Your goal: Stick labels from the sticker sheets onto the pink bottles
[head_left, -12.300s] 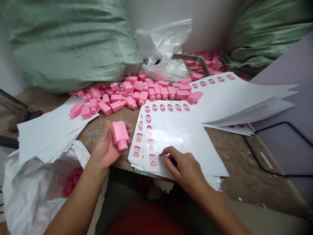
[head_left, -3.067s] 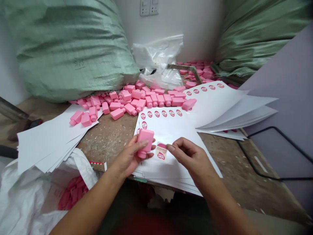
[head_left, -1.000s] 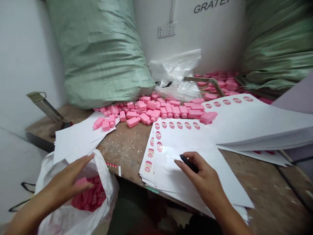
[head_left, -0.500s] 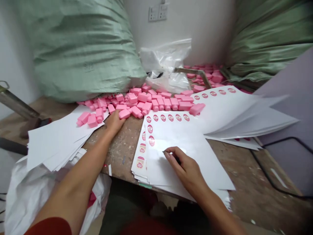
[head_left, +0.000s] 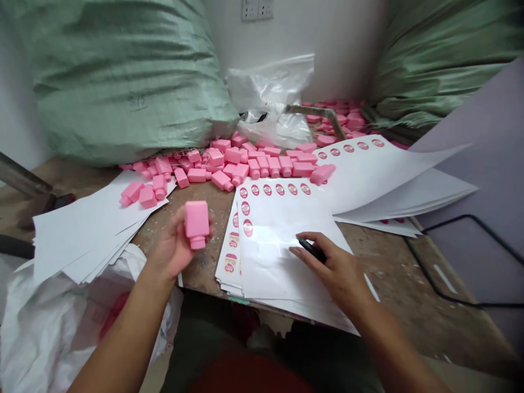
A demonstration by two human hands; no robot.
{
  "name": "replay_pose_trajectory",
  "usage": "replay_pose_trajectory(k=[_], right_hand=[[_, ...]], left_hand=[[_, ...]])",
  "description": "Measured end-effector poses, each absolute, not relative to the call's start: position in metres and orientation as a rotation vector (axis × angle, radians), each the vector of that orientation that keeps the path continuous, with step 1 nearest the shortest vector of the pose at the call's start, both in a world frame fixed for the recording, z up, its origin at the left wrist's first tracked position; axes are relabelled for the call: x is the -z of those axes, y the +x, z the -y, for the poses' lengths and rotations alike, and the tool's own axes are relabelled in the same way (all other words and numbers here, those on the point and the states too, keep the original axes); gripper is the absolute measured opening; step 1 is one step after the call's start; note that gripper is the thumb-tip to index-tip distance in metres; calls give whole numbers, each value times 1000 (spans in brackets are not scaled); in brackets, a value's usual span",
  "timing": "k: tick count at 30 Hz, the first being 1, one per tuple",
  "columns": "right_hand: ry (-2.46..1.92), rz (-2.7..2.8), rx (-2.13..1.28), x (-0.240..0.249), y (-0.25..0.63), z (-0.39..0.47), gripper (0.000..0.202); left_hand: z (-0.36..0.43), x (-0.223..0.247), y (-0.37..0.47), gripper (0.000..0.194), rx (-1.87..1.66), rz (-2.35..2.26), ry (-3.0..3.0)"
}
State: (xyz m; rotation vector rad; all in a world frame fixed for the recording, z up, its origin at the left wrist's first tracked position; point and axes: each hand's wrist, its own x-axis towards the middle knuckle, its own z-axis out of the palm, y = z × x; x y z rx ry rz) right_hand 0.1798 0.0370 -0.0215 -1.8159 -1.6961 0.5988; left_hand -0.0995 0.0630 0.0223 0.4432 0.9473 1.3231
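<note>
My left hand (head_left: 174, 245) is raised above the table's front part and holds a pink plastic bottle (head_left: 197, 222), with its neck pointing down towards me. My right hand (head_left: 333, 267) hovers over, or rests on, a sheet of stickers (head_left: 282, 245); which of the two I cannot tell. Its fingers close around a short black pen-like tool (head_left: 313, 249), most of it hidden by the palm. Oval pink stickers (head_left: 279, 189) line the sheet's top and left edges, and the rest of it is bare white. More sheets lie beneath it.
Pink bottles (head_left: 221, 158) are heaped behind the sheets. Several sit on white papers (head_left: 82, 224) at left. Curled sticker sheets (head_left: 393, 180) lie at right by a bent black rod (head_left: 442, 289). Big green sacks (head_left: 131, 82) and a clear plastic bag (head_left: 272, 103) stand at the back.
My left hand has come back from the heap towards me with a pink bottle in it. My right hand has shifted slightly to the right, and the black tool shows more now.
</note>
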Motion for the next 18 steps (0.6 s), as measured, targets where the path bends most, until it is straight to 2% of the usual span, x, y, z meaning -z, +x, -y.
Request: replay_pose_trajectory(k=[7,14,16,18], right_hand=[[-1579,2128,-605,30,158,-35,20],[-1581,2145,-542,21,175,-10,15],[-1484,2248,-435,20,174,4,13],[-1348,2366,-289,24,169,17,22]], left_hand=[[-41,-6,-59,42,-1001,-1056,638],[-29,1,-64,44,-702,-1386,1568],[-28,5,-64,44,-599,-1444,1676],[-29,9,-64,45,-578,-1455,1648]])
